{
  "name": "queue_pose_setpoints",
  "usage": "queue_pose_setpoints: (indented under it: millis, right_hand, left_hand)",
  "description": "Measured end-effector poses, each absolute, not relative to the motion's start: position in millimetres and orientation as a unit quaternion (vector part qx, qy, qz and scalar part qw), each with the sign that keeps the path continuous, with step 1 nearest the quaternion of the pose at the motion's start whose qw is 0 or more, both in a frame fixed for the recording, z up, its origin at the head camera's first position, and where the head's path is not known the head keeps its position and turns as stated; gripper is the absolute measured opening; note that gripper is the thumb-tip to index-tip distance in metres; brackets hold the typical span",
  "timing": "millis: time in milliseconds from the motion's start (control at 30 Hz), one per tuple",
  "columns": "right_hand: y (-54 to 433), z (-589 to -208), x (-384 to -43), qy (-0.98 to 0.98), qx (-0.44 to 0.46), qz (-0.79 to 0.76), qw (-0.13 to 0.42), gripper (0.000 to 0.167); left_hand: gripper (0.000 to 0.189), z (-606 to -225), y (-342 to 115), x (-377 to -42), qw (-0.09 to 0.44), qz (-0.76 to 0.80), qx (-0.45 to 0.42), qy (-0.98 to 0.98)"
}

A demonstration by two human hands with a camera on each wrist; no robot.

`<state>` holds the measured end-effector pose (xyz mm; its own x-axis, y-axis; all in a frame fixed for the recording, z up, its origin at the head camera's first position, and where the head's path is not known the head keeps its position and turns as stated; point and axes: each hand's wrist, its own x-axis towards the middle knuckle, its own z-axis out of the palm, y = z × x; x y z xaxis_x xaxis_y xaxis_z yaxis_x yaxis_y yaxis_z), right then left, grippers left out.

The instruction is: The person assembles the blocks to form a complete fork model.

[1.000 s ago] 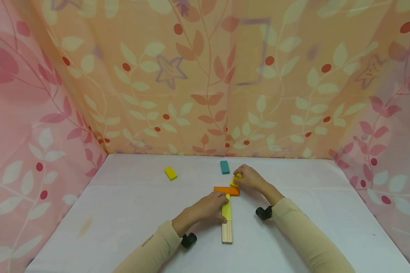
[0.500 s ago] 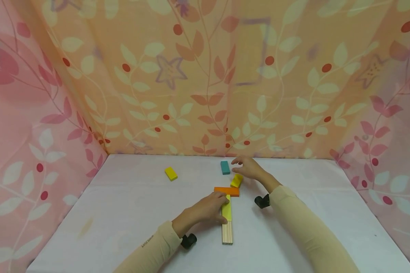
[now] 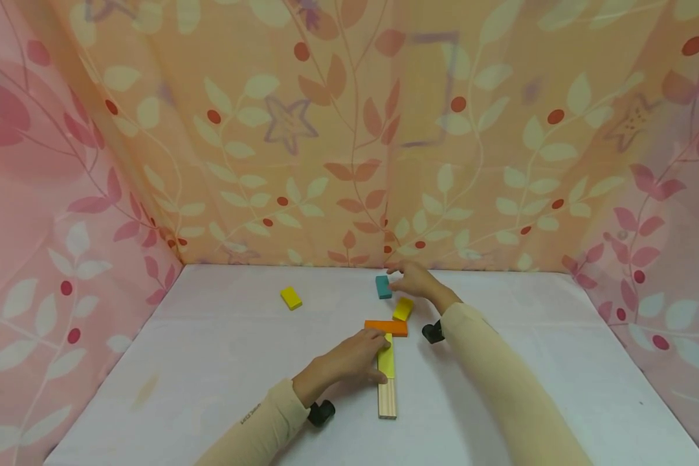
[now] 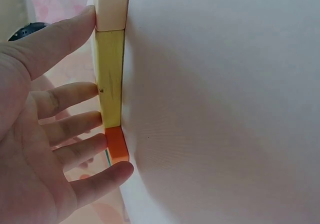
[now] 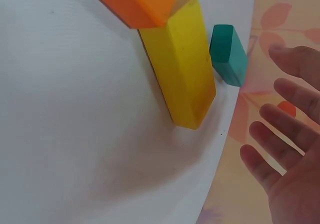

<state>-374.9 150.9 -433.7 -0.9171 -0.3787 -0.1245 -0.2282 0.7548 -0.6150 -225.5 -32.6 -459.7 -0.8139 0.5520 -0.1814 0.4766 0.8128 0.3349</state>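
A plain wooden block, a lime-yellow block and an orange block make a T on the table, the orange one crosswise at its far end. My left hand lies along the left side of this row; in the left wrist view its loosely spread fingers rest against or very near the blocks. A yellow block lies at a slant, by the orange block's right end. Beyond it is a teal block. My right hand hovers beside the teal block, fingers apart and holding nothing.
Another yellow block lies further left on the white-covered table. Patterned curtains enclose the back and both sides. Black wrist cameras hang under the forearms.
My right hand has let go of the slanted yellow block and moved away and left to the teal block. My left hand stays by the row.
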Motion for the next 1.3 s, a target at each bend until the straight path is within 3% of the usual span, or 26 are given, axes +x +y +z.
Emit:
queue_pose_setpoints:
  millis: [633, 1300]
  right_hand:
    - [122.8, -445.0, -385.6, 0.940, -0.209, -0.231, 0.138, 0.049]
    - [120.8, -451.3, -381.6, 0.944, -0.186, -0.232, 0.146, 0.048]
  left_hand:
    - [0.064, -459.5, -36.2, -225.0, 0.120, 0.129, 0.291, 0.940]
    - [0.063, -461.2, -36.0, -225.1, 0.109, 0.126, 0.306, 0.937]
